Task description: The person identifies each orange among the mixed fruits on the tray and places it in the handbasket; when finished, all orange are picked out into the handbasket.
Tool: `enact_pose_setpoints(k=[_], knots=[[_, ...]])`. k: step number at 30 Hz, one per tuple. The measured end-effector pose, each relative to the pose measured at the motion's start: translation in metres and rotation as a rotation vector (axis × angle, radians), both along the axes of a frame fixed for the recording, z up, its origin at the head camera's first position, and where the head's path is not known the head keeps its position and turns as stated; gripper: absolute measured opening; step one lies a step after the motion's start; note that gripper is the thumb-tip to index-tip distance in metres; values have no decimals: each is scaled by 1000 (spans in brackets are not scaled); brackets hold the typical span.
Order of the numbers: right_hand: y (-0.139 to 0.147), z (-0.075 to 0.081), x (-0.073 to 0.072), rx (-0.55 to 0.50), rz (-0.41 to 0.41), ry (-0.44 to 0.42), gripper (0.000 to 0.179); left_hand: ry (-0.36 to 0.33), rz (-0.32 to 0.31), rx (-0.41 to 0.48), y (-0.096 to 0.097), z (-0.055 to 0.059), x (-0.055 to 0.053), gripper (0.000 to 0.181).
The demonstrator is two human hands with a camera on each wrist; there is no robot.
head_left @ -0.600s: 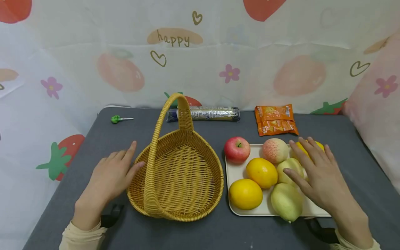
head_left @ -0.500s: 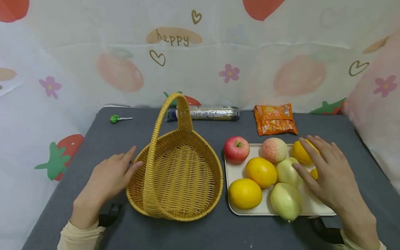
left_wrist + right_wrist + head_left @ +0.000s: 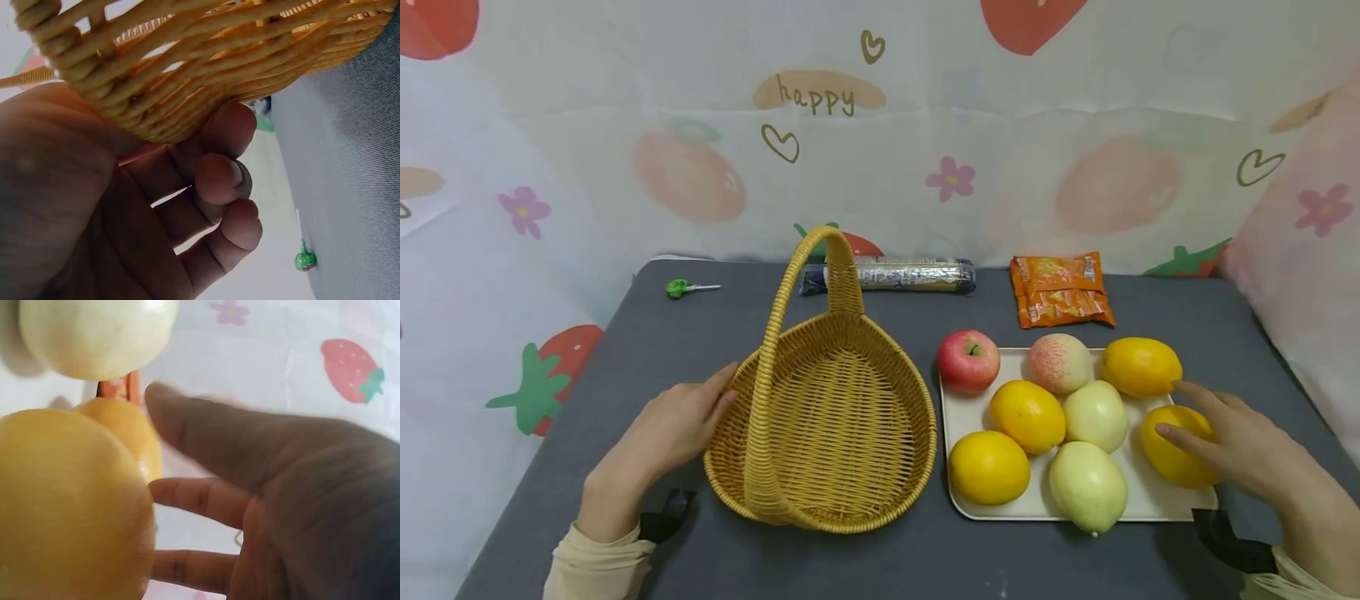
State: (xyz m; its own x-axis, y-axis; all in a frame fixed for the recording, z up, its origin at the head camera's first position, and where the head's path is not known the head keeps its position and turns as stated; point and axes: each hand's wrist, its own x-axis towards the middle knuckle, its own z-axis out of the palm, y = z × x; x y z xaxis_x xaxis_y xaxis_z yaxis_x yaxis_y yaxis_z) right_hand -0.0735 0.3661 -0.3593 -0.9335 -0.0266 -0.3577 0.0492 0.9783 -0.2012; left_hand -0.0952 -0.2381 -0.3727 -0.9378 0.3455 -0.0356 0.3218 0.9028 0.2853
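Observation:
On the left, a wicker basket point(image 3: 842, 425) with an arched handle stands on the table. My left hand point(image 3: 673, 425) grips its left rim, fingers curled against the outside of the weave point(image 3: 187, 69) in the left wrist view. To the right lies a white tray point(image 3: 1157, 507) of fruit. My right hand point(image 3: 1247, 442) spreads thumb and fingers around a yellow lemon-like fruit point(image 3: 1176, 450) at the tray's right end. In the right wrist view that yellow fruit point(image 3: 69, 506) sits before the spread fingers point(image 3: 200, 500); whether they touch it I cannot tell.
The tray also bears a red apple point(image 3: 968, 361), a peach point(image 3: 1060, 364), pale green fruits point(image 3: 1087, 487) and more yellow fruits point(image 3: 989, 467). Behind are a green lollipop point(image 3: 677, 288), a long wrapped roll point(image 3: 910, 274) and an orange snack packet point(image 3: 1062, 290). A printed cloth point(image 3: 887, 183) hangs behind the table.
My right hand has moved right and down from above the tray's fruit to the rightmost yellow fruit. My left hand has closed in on the basket's rim, which it now grips.

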Motion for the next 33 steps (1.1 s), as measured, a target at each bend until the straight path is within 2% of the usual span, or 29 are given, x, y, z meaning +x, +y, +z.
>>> enact_pose_setpoints(k=[9, 16, 24, 33], knots=[[-2, -8, 0, -6, 1, -75, 90, 0, -4, -17, 2, 1, 0, 46], [-4, -12, -1, 6, 18, -21, 86, 6, -5, -22, 2, 0, 0, 43], [-5, -12, -4, 30, 23, -11, 84, 21, -16, -29, 0, -1, 0, 40], [-4, -5, -4, 58, 2, 1, 90, 47, -25, -32, 0, -2, 0, 35]])
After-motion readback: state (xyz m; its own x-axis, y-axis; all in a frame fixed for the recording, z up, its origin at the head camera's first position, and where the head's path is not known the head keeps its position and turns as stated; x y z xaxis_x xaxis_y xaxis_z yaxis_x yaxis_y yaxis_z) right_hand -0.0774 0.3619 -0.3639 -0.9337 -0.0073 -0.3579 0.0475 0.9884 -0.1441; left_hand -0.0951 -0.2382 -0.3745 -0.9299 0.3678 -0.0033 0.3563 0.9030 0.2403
